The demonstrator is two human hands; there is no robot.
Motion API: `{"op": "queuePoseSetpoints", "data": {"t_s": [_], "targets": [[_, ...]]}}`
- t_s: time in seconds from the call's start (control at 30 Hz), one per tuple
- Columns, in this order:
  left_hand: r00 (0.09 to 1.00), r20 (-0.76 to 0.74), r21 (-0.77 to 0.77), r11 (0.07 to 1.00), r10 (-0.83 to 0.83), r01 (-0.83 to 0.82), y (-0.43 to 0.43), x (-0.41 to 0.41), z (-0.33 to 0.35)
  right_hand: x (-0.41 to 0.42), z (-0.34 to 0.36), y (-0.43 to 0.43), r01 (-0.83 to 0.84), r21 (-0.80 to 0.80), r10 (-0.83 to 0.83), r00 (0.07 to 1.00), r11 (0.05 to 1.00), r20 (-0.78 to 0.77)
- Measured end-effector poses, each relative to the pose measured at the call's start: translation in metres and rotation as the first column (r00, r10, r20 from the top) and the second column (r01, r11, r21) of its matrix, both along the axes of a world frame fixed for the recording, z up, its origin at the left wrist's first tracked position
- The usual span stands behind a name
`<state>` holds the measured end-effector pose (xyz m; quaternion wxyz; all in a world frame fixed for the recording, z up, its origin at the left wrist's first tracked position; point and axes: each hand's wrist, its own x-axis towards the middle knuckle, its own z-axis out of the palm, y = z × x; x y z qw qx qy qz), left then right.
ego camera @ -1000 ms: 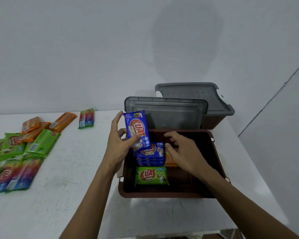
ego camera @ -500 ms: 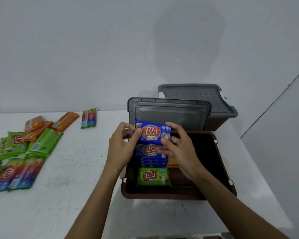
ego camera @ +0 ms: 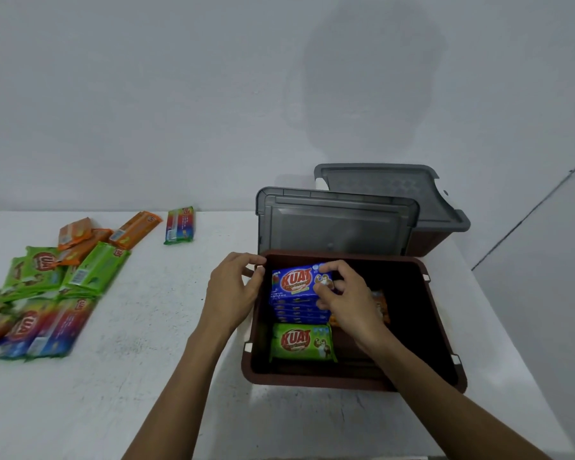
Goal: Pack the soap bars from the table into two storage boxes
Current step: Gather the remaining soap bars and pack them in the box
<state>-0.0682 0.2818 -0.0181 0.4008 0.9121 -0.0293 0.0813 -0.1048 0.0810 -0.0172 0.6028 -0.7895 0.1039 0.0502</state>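
Blue soap bar (ego camera: 297, 283) now lower, flat atop stack, long axis left-right, both hands' grip pinching its ends.

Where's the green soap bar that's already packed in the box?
In the head view, the green soap bar lies flat in the near-left part of the open brown box, just in front of the stack of blue bars, below the right hand.

Two storage boxes (ego camera: 352, 376) are seen, each with one grey lid (ego camera: 336, 224). One green bar (ego camera: 301, 341) is counted in the near box; at nine o'clock, one lone rainbow bar (ego camera: 179, 225).
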Motion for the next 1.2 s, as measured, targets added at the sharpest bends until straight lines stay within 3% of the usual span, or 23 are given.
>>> {"op": "queuePoseSetpoints", "data": {"t_s": [0.2,0.33,0.47,0.57,0.63,0.67,1.0,1.07,1.2], "targets": [[1.0,-0.001,0.001,1.0,-0.026,0.026,0.002,0.004,0.0,0.0,-0.006,0.005,-0.051,-0.456,0.101,0.991,0.889,0.086],[0.999,-0.002,0.007,0.999,-0.042,0.042,0.004,0.006,-0.002,0.002,-0.006,0.007,-0.054,-0.593,0.132,0.987,0.804,0.089],[0.996,-0.014,0.002,0.996,-0.085,0.085,0.008,0.004,0.002,0.006,-0.001,0.006,-0.118,-0.623,0.182,0.983,0.773,0.04],[0.989,-0.03,-0.019,0.99,-0.142,0.141,0.015,0.001,0.003,0.005,0.01,0.01,-0.102,-0.785,0.199,0.98,0.611,0.027],[0.987,-0.021,-0.053,0.986,-0.161,0.16,0.022,-0.001,0.002,0.007,0.02,0.019,-0.018,-0.866,0.21,0.973,0.5,0.101],[0.987,-0.017,-0.06,0.985,-0.161,0.16,0.026,-0.002,0.001,0.009,0.026,0.025,0.022,-0.872,0.223,0.963,0.488,0.15],[0.998,-0.056,0.028,1.0,0.01,-0.009,0.112,0.003,-0.008,0.078,0.046,0.103,-0.053,-0.718,0.41,0.849,0.694,0.334],[0.995,-0.048,0.091,0.992,0.093,-0.088,0.137,0.004,-0.013,0.094,0.045,0.127,-0.107,-0.709,0.441,0.844,0.697,0.306],[0.961,-0.025,0.176,0.947,0.277,-0.269,0.187,0.003,-0.027,0.128,0.035,0.178,-0.218,-0.757,0.528,0.827,0.616,0.191]]}}
